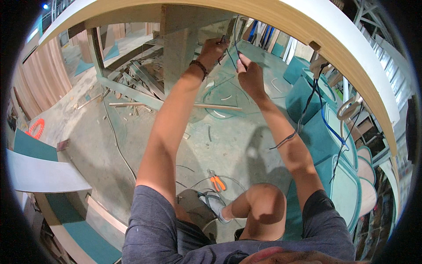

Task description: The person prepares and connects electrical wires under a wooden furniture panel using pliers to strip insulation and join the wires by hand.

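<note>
Both my arms are raised under the curved wooden structure (pixel 263 17). My left hand (pixel 213 50) is closed in a pinch on a thin dark wire, near an upright wooden post (pixel 178 53). To its right, my right hand (pixel 251 78) has its thumb and fingers pressed together on a dark blue wire (pixel 236 37) that runs down from above. The wire ends between the hands are too small to make out. On the floor by my foot lies a pair of pliers (pixel 217 181) with orange handles.
A bundle of black and blue wires (pixel 317 90) hangs at the right, in front of several teal rounded panels (pixel 327 132). Scrap wood (pixel 147 79) is piled behind a low beam. A long cable (pixel 115 136) and wire offcuts lie on the floor. A white curved panel (pixel 48 174) stands at left.
</note>
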The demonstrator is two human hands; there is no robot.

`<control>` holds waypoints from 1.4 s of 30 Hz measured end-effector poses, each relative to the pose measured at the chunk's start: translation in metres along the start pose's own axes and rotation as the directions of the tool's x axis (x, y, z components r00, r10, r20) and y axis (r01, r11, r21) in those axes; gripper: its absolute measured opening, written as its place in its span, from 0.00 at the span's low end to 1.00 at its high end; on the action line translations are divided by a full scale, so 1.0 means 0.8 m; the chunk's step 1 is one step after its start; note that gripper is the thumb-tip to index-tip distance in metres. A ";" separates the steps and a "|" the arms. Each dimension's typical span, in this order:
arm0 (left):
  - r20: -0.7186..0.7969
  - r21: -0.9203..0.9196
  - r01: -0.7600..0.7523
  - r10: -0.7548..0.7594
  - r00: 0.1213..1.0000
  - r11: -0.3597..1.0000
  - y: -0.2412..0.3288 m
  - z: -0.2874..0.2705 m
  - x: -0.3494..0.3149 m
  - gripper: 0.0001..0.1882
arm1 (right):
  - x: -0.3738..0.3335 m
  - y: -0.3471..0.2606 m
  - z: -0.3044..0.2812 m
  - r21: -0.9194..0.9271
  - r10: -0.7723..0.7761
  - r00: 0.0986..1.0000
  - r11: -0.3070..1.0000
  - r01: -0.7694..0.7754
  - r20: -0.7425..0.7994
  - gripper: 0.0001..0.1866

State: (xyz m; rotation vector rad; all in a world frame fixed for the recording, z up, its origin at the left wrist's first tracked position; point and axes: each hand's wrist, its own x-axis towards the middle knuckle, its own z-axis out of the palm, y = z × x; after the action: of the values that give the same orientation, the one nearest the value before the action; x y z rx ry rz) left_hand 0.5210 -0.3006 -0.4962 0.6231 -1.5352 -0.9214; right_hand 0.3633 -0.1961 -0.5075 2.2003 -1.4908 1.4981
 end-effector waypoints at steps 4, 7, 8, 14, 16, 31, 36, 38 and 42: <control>-0.039 0.023 -0.056 0.057 0.998 0.998 0.006 0.026 0.001 0.16 | -0.028 0.017 0.018 -0.042 -0.017 1.000 0.999 0.017 -0.004 0.16; -0.062 0.122 -0.200 0.208 0.976 0.972 0.008 0.025 0.006 0.20 | -0.040 0.023 0.040 0.211 0.107 0.994 0.972 -0.105 0.001 0.18; -0.115 0.127 -0.210 0.225 0.968 0.969 0.008 0.032 0.007 0.21 | -0.041 0.022 0.047 0.330 0.164 0.986 0.930 -0.159 0.012 0.18; 0.000 0.145 -0.132 0.133 0.991 0.981 0.016 0.016 0.003 0.21 | -0.028 0.054 0.073 0.493 0.103 0.993 0.863 -0.114 0.049 0.18; 0.038 0.236 -0.125 0.119 0.992 0.964 0.022 0.011 0.004 0.21 | -0.023 0.066 0.079 0.470 0.025 0.999 0.881 -0.044 0.047 0.17; -0.005 0.316 -0.007 0.009 1.000 0.949 0.004 0.040 0.001 0.09 | 0.055 0.131 -0.024 -0.287 0.099 0.982 0.957 -0.049 0.160 0.12; -0.004 0.172 0.058 -0.058 0.998 0.983 0.007 0.039 -0.011 0.10 | 0.035 0.089 -0.051 -0.296 0.133 0.955 0.954 -0.051 0.264 0.13; 0.056 0.091 0.100 -0.106 0.993 0.991 0.005 0.041 -0.005 0.11 | 0.029 0.086 -0.054 -0.309 0.095 0.964 0.951 -0.013 0.250 0.12; 0.092 0.041 -0.028 0.024 0.995 0.999 -0.007 0.044 -0.003 0.10 | 0.048 0.096 -0.052 -0.342 0.178 0.971 0.933 -0.115 0.159 0.12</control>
State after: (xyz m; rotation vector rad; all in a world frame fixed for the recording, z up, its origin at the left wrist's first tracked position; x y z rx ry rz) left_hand 0.4865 -0.2942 -0.5024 0.5970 -1.6447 -0.9100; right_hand 0.2799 -0.2384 -0.4889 2.1110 -1.8453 0.9969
